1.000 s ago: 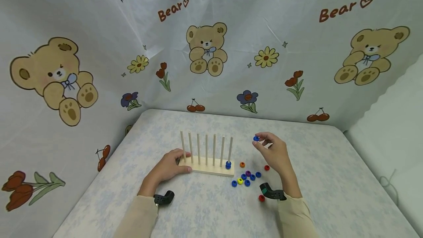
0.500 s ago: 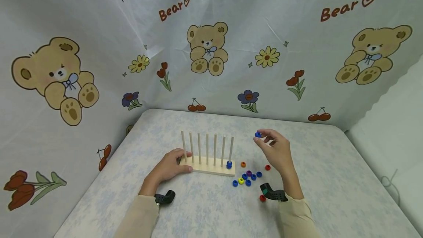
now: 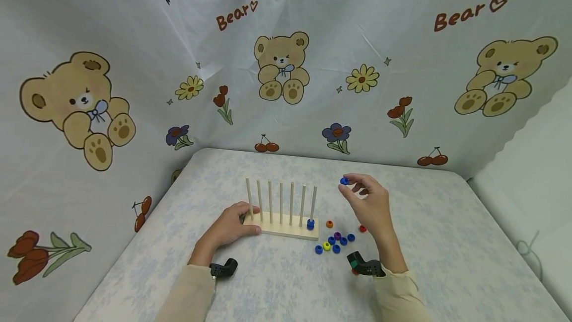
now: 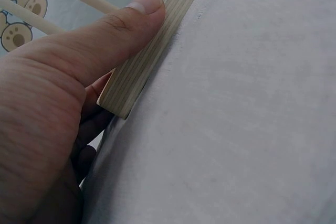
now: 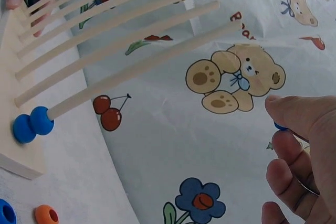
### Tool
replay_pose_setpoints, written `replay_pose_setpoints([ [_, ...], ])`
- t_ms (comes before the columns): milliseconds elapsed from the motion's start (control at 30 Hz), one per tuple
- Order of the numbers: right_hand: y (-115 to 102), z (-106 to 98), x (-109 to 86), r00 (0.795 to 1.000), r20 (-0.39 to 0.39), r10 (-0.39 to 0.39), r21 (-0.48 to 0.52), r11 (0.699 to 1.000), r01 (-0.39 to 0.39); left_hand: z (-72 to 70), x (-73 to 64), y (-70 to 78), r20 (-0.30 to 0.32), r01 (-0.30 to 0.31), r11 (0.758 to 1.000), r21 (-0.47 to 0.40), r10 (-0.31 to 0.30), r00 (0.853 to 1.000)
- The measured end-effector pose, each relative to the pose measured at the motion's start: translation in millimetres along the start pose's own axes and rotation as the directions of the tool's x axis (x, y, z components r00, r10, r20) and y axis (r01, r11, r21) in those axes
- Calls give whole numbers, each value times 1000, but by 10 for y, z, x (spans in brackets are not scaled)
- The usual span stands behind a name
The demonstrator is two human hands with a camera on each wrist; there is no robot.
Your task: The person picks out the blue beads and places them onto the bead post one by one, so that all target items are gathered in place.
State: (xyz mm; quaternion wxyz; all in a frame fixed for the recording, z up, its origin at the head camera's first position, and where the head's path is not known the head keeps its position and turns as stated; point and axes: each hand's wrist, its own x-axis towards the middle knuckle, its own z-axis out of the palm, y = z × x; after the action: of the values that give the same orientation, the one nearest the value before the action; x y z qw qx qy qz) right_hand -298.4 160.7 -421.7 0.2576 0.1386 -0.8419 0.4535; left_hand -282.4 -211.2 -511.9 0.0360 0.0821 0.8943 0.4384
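One blue bead pinched by the right hand, seven pegs in the rack

The right hand [image 3: 372, 206] pinches one blue bead [image 3: 344, 181] between thumb and fingertip, above the table [image 3: 277, 282], to the right of the wooden rack [image 3: 286, 227] and apart from it. Its other fingers are bent. The left hand [image 3: 232, 223] grips the rack's left end, thumb along the front edge and fingers behind.

Seven upright pegs [image 3: 281, 202] stand in a single row on the rack. Two stacked blue beads [image 3: 310, 224] sit at the foot of the rightmost peg; the other six pegs are bare.

Ten loose beads show on the table, right of the rack: five blue ones [image 3: 343, 241], one purple bead [image 3: 337, 236], one yellow bead [image 3: 326, 246], one orange bead [image 3: 329, 223] and two red ones. One red bead [image 3: 362, 228] lies just beside the right forearm; the second red bead [image 3: 355, 272] is mostly hidden by a black wrist device [image 3: 366, 266]. With the pinched bead and the stacked pair, that makes thirteen beads, eight of them blue.
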Motion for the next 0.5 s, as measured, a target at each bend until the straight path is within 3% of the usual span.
replay_pose_setpoints([
  [500, -209, 106, -32, 989, -42, -143, 21, 989, 144, 15, 19, -36, 4, 4, 1000, 9, -4, 1000],
])
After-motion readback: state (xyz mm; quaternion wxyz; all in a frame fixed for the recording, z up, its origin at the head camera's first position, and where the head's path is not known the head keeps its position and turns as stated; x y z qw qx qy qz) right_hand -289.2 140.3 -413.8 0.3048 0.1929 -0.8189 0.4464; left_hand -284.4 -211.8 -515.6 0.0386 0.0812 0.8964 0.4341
